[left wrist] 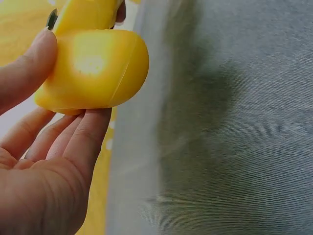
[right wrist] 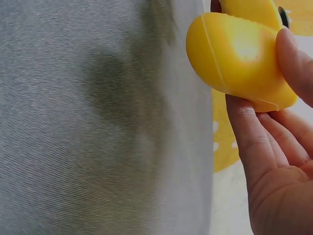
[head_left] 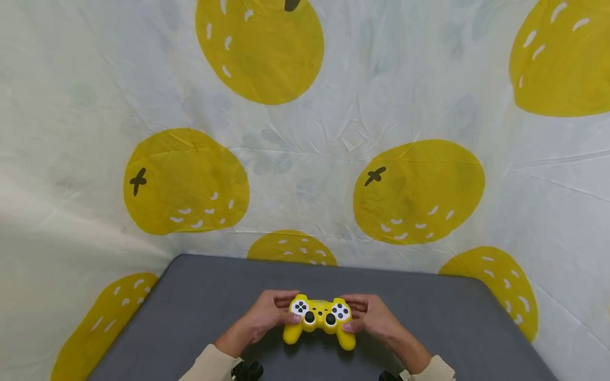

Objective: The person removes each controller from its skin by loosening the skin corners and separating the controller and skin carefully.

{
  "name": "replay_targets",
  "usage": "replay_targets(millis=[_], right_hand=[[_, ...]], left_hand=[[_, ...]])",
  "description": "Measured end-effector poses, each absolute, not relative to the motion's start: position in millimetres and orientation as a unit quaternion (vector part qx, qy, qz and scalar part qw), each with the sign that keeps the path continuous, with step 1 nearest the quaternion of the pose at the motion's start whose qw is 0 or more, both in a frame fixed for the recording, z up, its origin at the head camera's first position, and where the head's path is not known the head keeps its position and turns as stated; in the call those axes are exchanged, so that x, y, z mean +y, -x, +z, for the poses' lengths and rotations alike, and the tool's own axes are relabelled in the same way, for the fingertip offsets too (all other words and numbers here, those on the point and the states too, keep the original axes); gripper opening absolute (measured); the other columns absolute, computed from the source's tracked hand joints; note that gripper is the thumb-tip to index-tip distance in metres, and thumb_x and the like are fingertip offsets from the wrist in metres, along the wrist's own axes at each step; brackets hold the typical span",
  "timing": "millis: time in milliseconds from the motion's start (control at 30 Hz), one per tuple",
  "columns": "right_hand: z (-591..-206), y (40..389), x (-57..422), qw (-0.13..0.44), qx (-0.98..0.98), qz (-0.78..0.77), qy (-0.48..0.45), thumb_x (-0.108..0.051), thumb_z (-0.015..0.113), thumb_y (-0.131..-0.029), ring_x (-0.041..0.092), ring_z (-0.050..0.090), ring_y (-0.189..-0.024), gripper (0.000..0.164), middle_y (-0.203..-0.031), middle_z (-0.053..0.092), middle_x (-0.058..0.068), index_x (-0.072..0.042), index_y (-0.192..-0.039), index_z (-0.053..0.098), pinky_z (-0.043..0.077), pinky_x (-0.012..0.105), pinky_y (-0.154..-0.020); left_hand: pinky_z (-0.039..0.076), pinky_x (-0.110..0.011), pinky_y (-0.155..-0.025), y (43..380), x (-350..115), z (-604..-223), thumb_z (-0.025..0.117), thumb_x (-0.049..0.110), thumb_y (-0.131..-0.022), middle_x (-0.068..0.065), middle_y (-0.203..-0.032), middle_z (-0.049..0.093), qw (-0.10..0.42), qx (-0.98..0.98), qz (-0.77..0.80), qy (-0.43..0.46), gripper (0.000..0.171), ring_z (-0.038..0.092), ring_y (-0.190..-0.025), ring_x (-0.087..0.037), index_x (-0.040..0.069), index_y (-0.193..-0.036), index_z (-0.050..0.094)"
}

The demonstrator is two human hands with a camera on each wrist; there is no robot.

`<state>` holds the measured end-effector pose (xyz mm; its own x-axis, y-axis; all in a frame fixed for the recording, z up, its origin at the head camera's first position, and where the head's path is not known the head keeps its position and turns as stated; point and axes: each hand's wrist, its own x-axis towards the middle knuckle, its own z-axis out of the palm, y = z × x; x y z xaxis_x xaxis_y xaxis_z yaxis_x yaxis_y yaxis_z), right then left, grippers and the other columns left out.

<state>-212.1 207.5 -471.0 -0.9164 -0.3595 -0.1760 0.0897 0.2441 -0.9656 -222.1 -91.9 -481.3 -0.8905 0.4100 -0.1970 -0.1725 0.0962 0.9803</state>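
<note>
A yellow game controller (head_left: 320, 307) with white button areas and two black thumbsticks is held up over the grey table, its button face toward the head camera. My left hand (head_left: 270, 314) grips its left side, thumb on the front and fingers behind. On the other side my right hand (head_left: 373, 317) holds it the same way. In the left wrist view the rounded yellow handle (left wrist: 98, 68) sits between thumb and fingers. The right wrist view shows the other handle (right wrist: 239, 56) pinched likewise, with the fingertips partly hidden behind it.
The grey table (head_left: 214, 280) spreads under both hands, and the controller's shadow falls on it. Behind and at both sides hangs a pale cloth (head_left: 305, 185) printed with large yellow fruits. Beige sleeves (head_left: 209, 365) and black wrist gear (head_left: 248, 370) show at the bottom.
</note>
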Motion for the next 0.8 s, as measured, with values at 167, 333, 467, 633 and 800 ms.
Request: replay_targets(millis=[167, 333, 467, 633, 800], right_hand=[[-462, 212, 208, 0.172, 0.762, -0.616, 0.102, 0.006, 0.086, -0.077, 0.028, 0.072, -0.119, 0.077, -0.142, 0.063, 0.028, 0.012, -0.145, 0.052, 0.062, 0.036, -0.096], [-452, 213, 208, 0.147, 0.772, -0.608, 0.107, 0.007, 0.087, -0.075, 0.029, 0.072, -0.119, 0.077, -0.142, 0.062, 0.029, 0.010, -0.145, 0.054, 0.062, 0.035, -0.095], [-443, 212, 207, 0.131, 0.777, -0.606, 0.109, 0.008, 0.086, -0.074, 0.031, 0.071, -0.120, 0.077, -0.143, 0.062, 0.029, 0.010, -0.145, 0.055, 0.062, 0.034, -0.094], [-433, 213, 206, 0.119, 0.775, -0.609, 0.120, 0.007, 0.086, -0.076, 0.034, 0.069, -0.126, 0.076, -0.144, 0.061, 0.028, 0.008, -0.145, 0.055, 0.062, 0.034, -0.095], [-424, 214, 204, 0.098, 0.781, -0.603, 0.130, 0.008, 0.086, -0.074, 0.036, 0.068, -0.126, 0.076, -0.144, 0.061, 0.029, 0.009, -0.144, 0.056, 0.061, 0.032, -0.095]], left_hand=[[0.063, -0.039, -0.094, 222, -92, -471, 0.085, 0.002, -0.084, -0.025, -0.143, 0.063, 0.209, 0.708, 0.668, -0.094, 0.075, 0.069, -0.126, -0.034, -0.003, -0.150, 0.051], [0.062, -0.039, -0.095, 223, -92, -461, 0.084, 0.002, -0.085, -0.024, -0.145, 0.062, 0.195, 0.711, 0.667, -0.106, 0.075, 0.067, -0.128, -0.035, -0.001, -0.152, 0.051], [0.061, -0.039, -0.097, 224, -91, -452, 0.085, 0.004, -0.085, -0.024, -0.147, 0.061, 0.184, 0.715, 0.664, -0.116, 0.075, 0.066, -0.130, -0.035, -0.001, -0.152, 0.050], [0.061, -0.039, -0.099, 224, -91, -441, 0.084, 0.004, -0.086, -0.024, -0.149, 0.059, 0.170, 0.719, 0.663, -0.120, 0.075, 0.064, -0.133, -0.036, 0.000, -0.152, 0.051], [0.061, -0.038, -0.098, 225, -92, -433, 0.083, 0.004, -0.086, -0.024, -0.149, 0.059, 0.158, 0.720, 0.662, -0.133, 0.074, 0.064, -0.133, -0.036, 0.001, -0.152, 0.051]])
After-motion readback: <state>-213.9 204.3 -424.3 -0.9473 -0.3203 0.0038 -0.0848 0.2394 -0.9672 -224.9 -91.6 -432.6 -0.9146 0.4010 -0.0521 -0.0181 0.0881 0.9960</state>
